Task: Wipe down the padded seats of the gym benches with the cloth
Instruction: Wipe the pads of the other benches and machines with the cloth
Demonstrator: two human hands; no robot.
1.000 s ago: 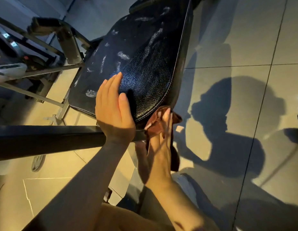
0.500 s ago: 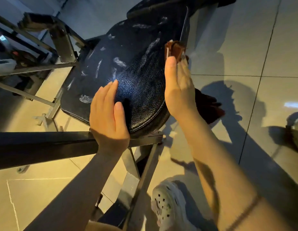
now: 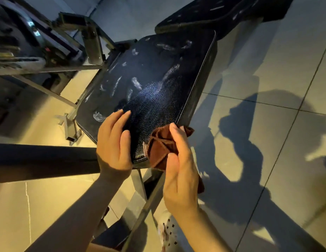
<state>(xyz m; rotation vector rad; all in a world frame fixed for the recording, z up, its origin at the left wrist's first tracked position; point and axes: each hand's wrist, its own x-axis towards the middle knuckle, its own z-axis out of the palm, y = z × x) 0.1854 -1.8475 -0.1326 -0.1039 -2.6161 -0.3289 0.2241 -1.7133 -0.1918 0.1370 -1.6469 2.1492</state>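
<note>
Since half a second ago our right hand (image 3: 178, 166) has drawn back from the seat's far edge to its near corner at 6 o'clock, fingers clutching the bunched brown cloth (image 3: 161, 146). Our left hand (image 3: 113, 142) stays flat, fingers straight, on the pebbled black padded seat (image 3: 155, 84), streaked white. A dark bar (image 3: 43, 160) crosses at 9 o'clock; glossy floor tiles (image 3: 267, 60) lie at 3.

Counted: two black textured padded seat pads (image 3: 158, 84) (image 3: 222, 13), one crumpled brown cloth (image 3: 162, 146), two bare hands (image 3: 113, 146) (image 3: 180, 171), one white perforated clog (image 3: 167, 233).
</note>
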